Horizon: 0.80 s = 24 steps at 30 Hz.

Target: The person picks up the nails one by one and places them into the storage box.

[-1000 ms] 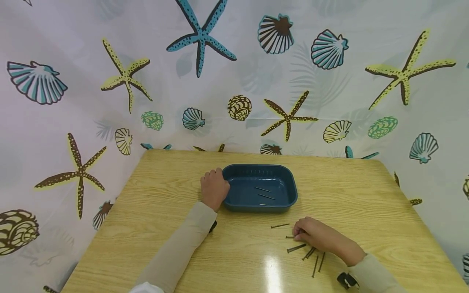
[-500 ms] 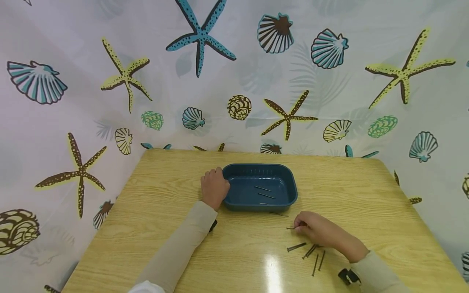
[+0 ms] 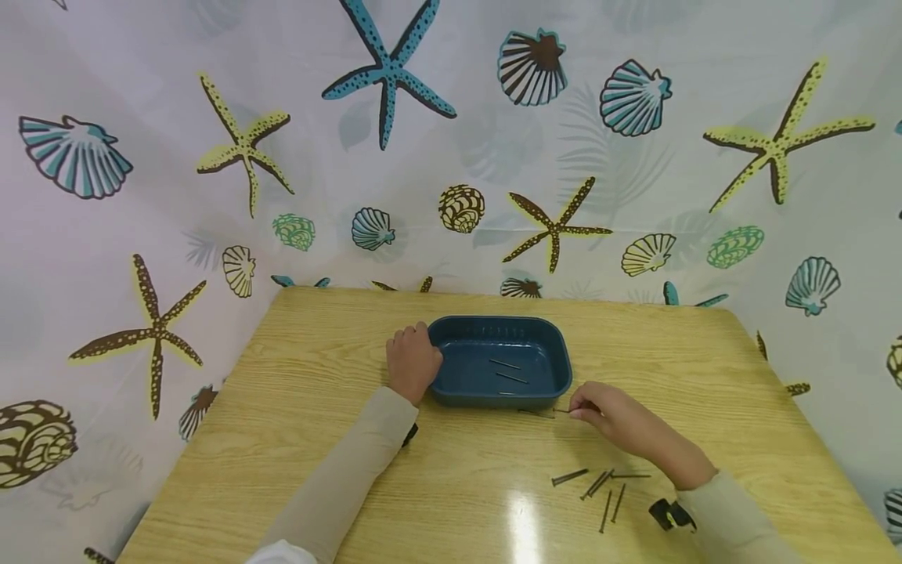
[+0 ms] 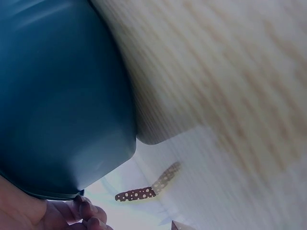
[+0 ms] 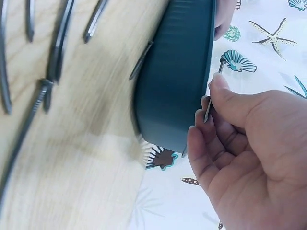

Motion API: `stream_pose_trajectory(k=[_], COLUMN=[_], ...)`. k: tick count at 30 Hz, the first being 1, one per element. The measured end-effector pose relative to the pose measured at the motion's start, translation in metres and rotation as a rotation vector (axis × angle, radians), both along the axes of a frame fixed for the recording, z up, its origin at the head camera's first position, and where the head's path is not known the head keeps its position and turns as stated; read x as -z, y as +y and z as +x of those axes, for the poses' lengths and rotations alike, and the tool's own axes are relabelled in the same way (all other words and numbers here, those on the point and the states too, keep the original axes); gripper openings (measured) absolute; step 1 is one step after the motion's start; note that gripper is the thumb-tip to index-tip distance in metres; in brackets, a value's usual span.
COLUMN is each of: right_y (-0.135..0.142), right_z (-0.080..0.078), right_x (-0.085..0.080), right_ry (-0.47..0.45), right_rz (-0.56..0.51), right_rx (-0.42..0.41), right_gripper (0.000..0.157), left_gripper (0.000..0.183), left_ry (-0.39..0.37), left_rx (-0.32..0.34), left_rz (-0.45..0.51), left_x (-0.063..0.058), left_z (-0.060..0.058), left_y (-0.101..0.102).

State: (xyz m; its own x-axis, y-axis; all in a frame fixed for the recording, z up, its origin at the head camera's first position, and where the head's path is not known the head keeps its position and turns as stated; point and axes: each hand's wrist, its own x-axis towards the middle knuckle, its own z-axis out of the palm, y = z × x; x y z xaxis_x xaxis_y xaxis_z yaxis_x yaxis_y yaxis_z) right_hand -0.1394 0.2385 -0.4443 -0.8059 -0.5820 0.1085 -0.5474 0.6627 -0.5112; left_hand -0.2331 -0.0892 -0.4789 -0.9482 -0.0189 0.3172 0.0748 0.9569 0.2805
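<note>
My left hand (image 3: 413, 362) grips the left end of a dark blue rectangular dish (image 3: 500, 402), its fingers (image 4: 91, 212) at the rim in the left wrist view. Three thin nails (image 3: 509, 377) lie on the dish floor. Just off the dish's front right corner, my right hand (image 3: 620, 419) pinches a single nail (image 5: 214, 91) between thumb and fingertips, head end sticking out past the thumb. Another nail (image 3: 537, 413) is right at the dish's front wall, outside it. Several more nails (image 3: 597, 484) are scattered on the table below my right hand.
The wood-grain table (image 3: 317, 337) carries the dish and loose nails. Around its back and sides hangs a white curtain (image 3: 423, 172) printed with starfish and shells. A bright glare spot (image 3: 523, 525) shows near the front.
My right hand has lifted a nail off the table and carried it up toward the dish. The nail outside the dish has shifted against its front wall. My left hand stays put.
</note>
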Motion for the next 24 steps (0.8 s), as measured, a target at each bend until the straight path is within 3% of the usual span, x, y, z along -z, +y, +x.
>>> stream_pose_trajectory(k=[17,24], right_y=[-0.019,-0.031], right_z=[-0.021,-0.033], right_x=[-0.009,-0.009], right_ry=[0.114,0.106], right_rz=[-0.033,-0.01], right_rx=[0.077,0.101], right_gripper=[0.006,0.005], left_gripper=[0.016,0.016], left_ry=[-0.007,-0.007], left_rx=[-0.01,-0.011], left_rz=[-0.03,-0.017], left_x=[0.003,0.002], left_z=[-0.002,-0.001], left_y=[0.0,0.001])
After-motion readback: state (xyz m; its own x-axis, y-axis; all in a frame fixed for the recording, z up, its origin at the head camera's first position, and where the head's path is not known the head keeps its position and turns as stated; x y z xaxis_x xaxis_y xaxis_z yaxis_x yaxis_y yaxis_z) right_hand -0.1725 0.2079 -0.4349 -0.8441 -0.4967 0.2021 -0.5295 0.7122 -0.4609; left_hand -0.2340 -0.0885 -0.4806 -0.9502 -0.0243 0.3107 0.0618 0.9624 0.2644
